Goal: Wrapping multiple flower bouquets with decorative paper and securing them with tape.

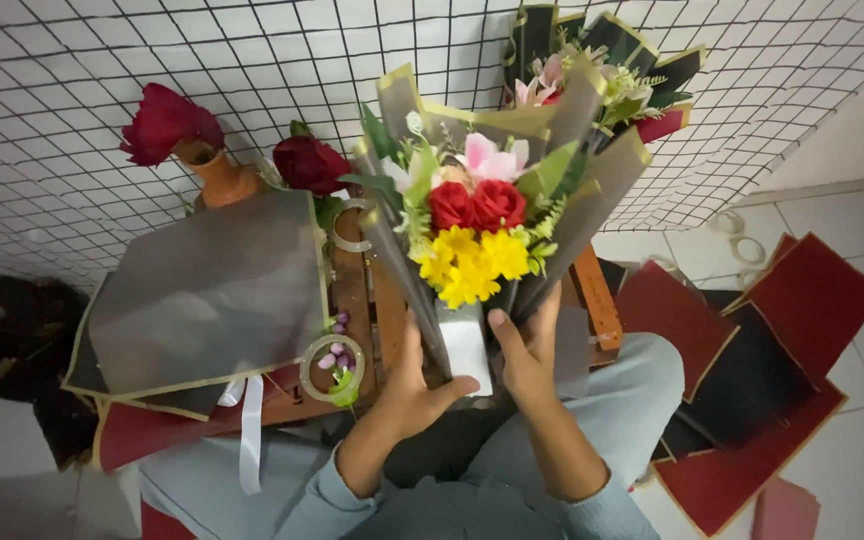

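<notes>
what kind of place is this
Probably a small florist's workspace on a tiled floor: both hands hold a wrapped bouquet, loose wrapping sheets lie around, and a finished bouquet leans on a wire grid.

red wrapping sheets point(812, 300), clay vase point(222, 178)

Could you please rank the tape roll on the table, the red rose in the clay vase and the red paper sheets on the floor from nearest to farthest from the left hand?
1. Tape roll, just left of the left hand.
2. Red rose, far upper left.
3. Red paper sheets, far right on the floor.
</notes>
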